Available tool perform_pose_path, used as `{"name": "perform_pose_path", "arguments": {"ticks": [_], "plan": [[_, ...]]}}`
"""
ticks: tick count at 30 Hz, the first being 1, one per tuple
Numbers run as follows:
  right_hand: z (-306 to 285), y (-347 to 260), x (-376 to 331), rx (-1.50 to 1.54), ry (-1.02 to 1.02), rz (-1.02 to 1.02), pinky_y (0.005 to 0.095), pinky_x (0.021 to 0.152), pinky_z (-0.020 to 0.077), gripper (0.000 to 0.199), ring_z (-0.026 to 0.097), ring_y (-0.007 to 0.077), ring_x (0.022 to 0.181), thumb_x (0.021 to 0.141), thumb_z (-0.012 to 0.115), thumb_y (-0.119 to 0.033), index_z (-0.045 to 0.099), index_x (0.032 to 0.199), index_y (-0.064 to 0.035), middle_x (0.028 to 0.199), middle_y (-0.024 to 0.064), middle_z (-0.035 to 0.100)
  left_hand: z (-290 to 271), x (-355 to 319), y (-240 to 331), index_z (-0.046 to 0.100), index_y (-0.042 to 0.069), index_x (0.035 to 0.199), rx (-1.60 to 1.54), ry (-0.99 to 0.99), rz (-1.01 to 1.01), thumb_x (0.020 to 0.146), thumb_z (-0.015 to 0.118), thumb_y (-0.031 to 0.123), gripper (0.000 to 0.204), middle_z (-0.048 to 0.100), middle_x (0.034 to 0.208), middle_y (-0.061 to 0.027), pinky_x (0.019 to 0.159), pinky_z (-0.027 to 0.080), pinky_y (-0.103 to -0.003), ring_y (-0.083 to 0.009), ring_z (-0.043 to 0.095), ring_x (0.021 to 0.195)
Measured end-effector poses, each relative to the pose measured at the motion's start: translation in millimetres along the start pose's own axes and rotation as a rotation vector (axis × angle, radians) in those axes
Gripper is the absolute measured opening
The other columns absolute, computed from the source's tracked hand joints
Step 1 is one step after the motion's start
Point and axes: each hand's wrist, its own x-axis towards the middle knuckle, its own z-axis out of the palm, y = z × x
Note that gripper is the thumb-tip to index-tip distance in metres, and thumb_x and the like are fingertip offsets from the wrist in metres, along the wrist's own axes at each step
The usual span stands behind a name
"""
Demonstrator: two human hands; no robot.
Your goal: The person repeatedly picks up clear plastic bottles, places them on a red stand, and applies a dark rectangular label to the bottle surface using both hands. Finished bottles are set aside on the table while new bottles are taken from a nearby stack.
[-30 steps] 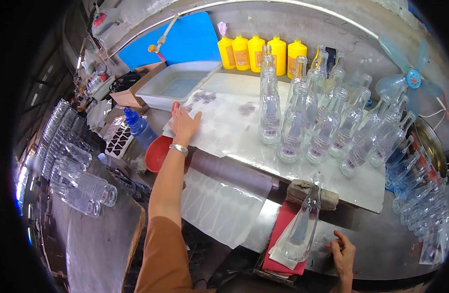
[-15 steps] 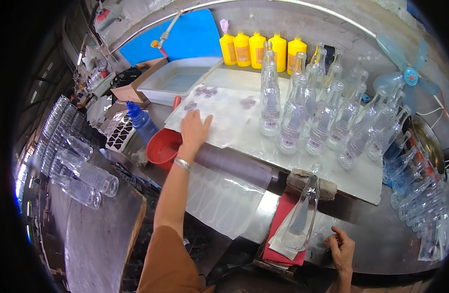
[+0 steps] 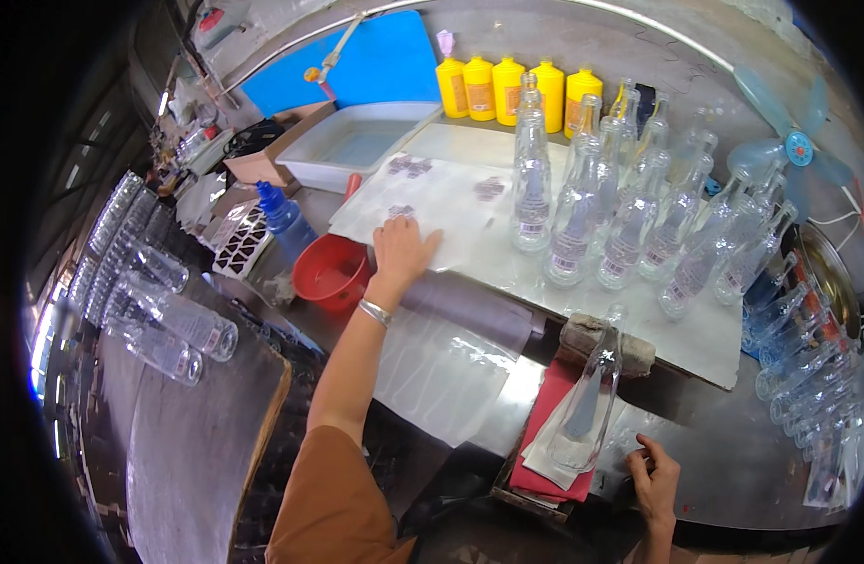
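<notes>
My left hand (image 3: 404, 252) reaches over a white sheet (image 3: 451, 211) on the board, fingers apart. Its fingertips touch a small purple printed patch (image 3: 401, 211); more such patches lie farther back on the sheet. A clear glass bottle (image 3: 587, 414) lies tilted in front of me, its neck on a padded block (image 3: 582, 340) and its base on white and red cloths (image 3: 552, 385). A bluish-grey shape shows on the bottle. Beside its base my right hand (image 3: 655, 477) rests with loosely bent fingers, thumb and forefinger apart, holding nothing that I can see.
Several printed glass bottles (image 3: 573, 235) stand on the board at right. A red bowl (image 3: 333, 273) and a blue spray bottle (image 3: 286, 224) are left of the sheet. Behind stand a water-filled white tub (image 3: 305, 174) and yellow bottles (image 3: 507, 89). More bottles lie stacked far left (image 3: 173, 315) and right (image 3: 799, 385).
My left hand has slid a little right and nearer across the sheet, and the purple patch at its fingertips has shifted with it. My right hand and the tilted bottle stay put.
</notes>
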Motion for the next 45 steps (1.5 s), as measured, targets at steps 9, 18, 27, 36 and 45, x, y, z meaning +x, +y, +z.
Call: {"name": "perform_pose_path", "arguments": {"ticks": [9, 18, 27, 36, 45], "plan": [[-9.4, 0.4, -8.8, -0.029, -0.006, -0.022, 0.0308, 0.061, 0.0513, 0.031, 0.065, 0.0168, 0.064, 0.09, 0.07, -0.01, 0.068, 0.117, 0.0035, 0.082, 0.0127, 0.07, -0.3, -26.8, -43.1, 0.061, 0.004, 0.129, -0.28, 0.049, 0.146, 0.092, 0.059, 0.037, 0.05, 0.059, 0.135, -0.0191, 0.11, 0.036, -0.053, -0.033, 0.052, 0.129], [-1.4, -15.1, -22.4, 0.099, -0.045, -0.06, 0.026, 0.063, 0.0519, 0.034, 0.065, 0.0127, 0.066, 0.089, 0.069, -0.008, 0.067, 0.121, 0.0038, 0.084, 0.0093, 0.071, 5.6, -57.4, -41.9, 0.069, 0.002, 0.112, -0.474, 0.35, 0.207, 0.086, 0.07, 0.006, 0.027, 0.069, 0.121, -0.0154, 0.098, 0.05, -0.042, -0.0323, 0.064, 0.115], [42.8, -57.2, -32.0, -0.185, 0.017, -0.306, 0.0383, 0.06, 0.053, 0.071, 0.067, 0.0281, 0.066, 0.082, 0.08, -0.021, 0.049, 0.142, -0.0002, 0.085, 0.0094, 0.068, -85.7, -131.5, 94.5, 0.061, -0.004, 0.134, -1.332, -0.265, -0.066, 0.102, 0.059, 0.01, 0.036, 0.066, 0.132, -0.0094, 0.105, 0.044, -0.029, -0.0147, 0.06, 0.122], [38.8, -52.8, -26.6, -0.223, 0.067, -0.409, 0.0362, 0.06, 0.0517, 0.055, 0.066, 0.025, 0.065, 0.085, 0.077, -0.015, 0.057, 0.134, 0.0001, 0.084, 0.0083, 0.07, -118.0, -220.1, 175.4, 0.055, 0.012, 0.145, -0.713, -0.209, 0.894, 0.088, 0.074, 0.042, 0.067, 0.039, 0.159, -0.0188, 0.122, 0.019, -0.055, -0.0354, 0.036, 0.148], [21.3, -56.5, 7.8, 0.201, -0.09, -0.098, 0.0296, 0.064, 0.0501, 0.041, 0.064, 0.0148, 0.065, 0.095, 0.066, -0.02, 0.061, 0.129, 0.003, 0.08, 0.0112, 0.069, -96.0, -198.3, 182.8, 0.06, 0.015, 0.142, -0.948, -0.223, 0.609, 0.088, 0.072, 0.017, 0.055, 0.029, 0.163, -0.0223, 0.121, 0.019, -0.056, -0.0408, 0.026, 0.151]]}}
